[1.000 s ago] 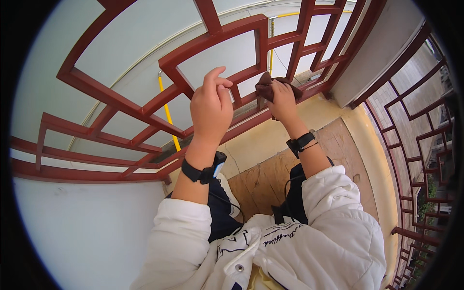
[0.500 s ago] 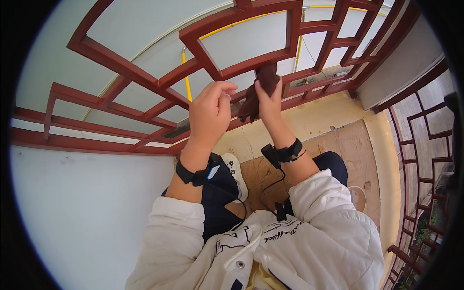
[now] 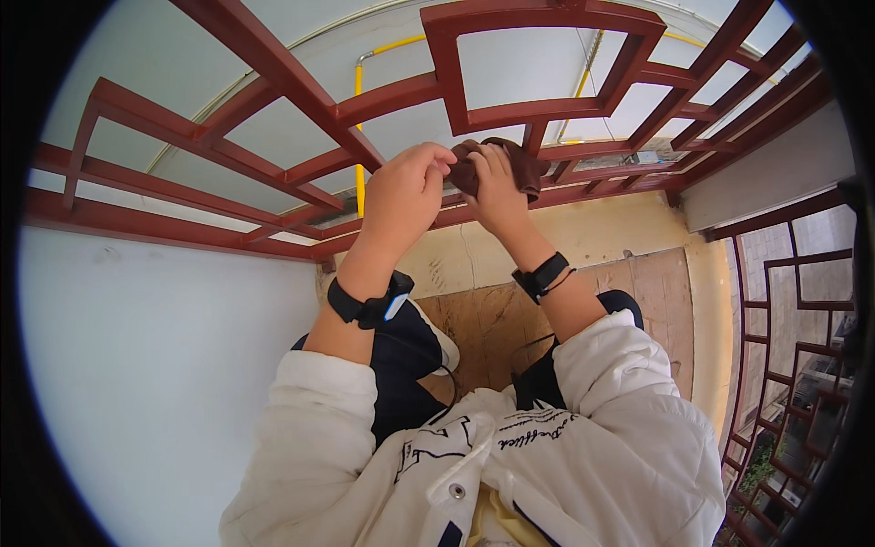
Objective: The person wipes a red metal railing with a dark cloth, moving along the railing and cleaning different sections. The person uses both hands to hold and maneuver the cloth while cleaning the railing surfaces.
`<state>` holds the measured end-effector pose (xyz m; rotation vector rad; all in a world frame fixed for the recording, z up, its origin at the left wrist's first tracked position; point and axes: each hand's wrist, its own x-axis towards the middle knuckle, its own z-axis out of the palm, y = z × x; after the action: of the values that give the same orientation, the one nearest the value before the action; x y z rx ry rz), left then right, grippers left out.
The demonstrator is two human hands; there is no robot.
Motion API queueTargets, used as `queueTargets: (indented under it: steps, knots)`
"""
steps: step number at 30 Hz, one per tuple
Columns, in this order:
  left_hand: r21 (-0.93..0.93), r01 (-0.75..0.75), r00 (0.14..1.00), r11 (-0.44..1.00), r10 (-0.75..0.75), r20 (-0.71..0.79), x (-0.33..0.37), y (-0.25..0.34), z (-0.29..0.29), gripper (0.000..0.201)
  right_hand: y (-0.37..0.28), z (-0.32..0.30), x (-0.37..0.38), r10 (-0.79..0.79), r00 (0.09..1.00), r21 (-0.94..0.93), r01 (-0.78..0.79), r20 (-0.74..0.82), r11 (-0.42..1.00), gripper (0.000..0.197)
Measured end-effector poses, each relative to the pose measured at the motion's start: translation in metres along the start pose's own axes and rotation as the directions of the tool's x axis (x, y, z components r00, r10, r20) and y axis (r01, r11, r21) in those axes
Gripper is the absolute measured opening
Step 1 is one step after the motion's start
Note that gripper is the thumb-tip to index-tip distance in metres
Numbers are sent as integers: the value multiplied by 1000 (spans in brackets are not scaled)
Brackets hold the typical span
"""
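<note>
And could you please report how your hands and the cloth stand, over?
Right hand gripping brown cloth. Left hand curled beside it, contact unclear. Red railing just beyond; nothing seen blocking either hand.

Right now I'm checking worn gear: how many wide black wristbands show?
2: one wristband just behind the left hand, another behind the right hand; the white sleeves could hide more.

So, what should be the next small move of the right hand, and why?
Perhaps press the brown cloth onto the red lattice: the cloth is bunched in the right hand and appears in front of the lattice, though I cannot tell whether they touch.
</note>
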<state>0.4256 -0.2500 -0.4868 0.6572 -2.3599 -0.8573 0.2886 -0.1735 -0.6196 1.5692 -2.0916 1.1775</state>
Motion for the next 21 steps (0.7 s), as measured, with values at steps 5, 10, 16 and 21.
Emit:
queueTargets:
  steps: [5,10,16,21]
  knots:
    - [55,-27,997,998,31,-74,18,-14,16,27,-83,39,13,336,930,628,-350,147,695,59]
    - [303,-50,999,952,45,22,12,-38,46,41,-24,22,7,-134,979,149,111,153,983,46]
    - [177,16,988,984,-44,150,5,-46,66,37,32,-8,-13,-138,989,-59,140,44,988,47]
    - [371,-69,997,926,49,64,-1,-40,89,38,20,4,-13,-55,996,76,60,-69,995,33]
